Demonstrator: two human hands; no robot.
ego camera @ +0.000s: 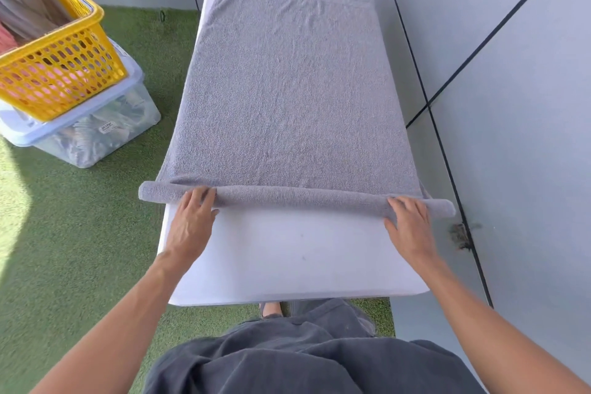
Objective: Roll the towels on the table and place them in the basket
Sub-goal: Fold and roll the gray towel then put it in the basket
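We are pressing both hands onto the rolled near edge of the grey towel (287, 89). Our left hand (192, 221) is lying on the roll toward its left end, fingers straight and close together over the top, thumb lying along the near side. Our right hand (411, 224) is resting near the right end, fingers spread slightly and draped over the roll, thumb low against the near side of it. Neither hand is curling round the cloth; both are lying flat on it.

The roll is thin, running across the full width of the white table (287, 253). Its two ends are sticking out past the table's side edges. Nearer to us than the roll, bare white tabletop is showing down to the near edge. Below that, our dark grey clothing (303, 358) is filling the bottom of the view, with a foot just visible on the green artificial grass (64, 249).

Beyond the roll, the rest of the towel is lying flat and open, covering most of the table up to a narrow white strip at the far end. A woven band is crossing the towel near that far edge.

Off to the left, well apart from the table, a yellow basket (64, 73) is sitting on top of a clear lidded storage box (96, 134). Folded cloth in grey and pink is showing inside the basket. Pale wall panels (511, 73) are running along the right side.
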